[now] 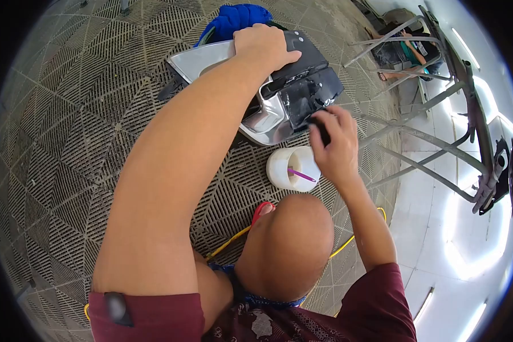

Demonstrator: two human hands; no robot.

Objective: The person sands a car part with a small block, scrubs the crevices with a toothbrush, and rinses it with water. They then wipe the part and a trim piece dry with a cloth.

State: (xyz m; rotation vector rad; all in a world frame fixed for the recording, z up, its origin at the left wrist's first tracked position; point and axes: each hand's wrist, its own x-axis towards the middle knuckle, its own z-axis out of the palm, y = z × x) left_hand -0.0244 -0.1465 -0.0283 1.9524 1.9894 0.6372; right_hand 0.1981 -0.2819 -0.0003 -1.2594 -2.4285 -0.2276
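A silver-and-black moulded part (273, 117), which looks like a vehicle light housing, is tilted in front of me above the slatted floor. My left hand (262, 45) grips its far upper edge, thumb on the black side. The black face looks wet, with pale specks on it. My right hand (337, 142) is at the near right corner of the black face, fingers curled around a small dark thing (323, 132) mostly hidden in the palm. Just below stands a white tub (279, 171) with a purple-handled tool (302, 174) leaning in it.
Behind the part lies a bunched blue cloth or bag (233, 21). A yellow hose (229, 242) runs under my legs. Metal stand legs (427, 137) rise on the right, holding a dark part. Another person (407, 48) sits beyond them.
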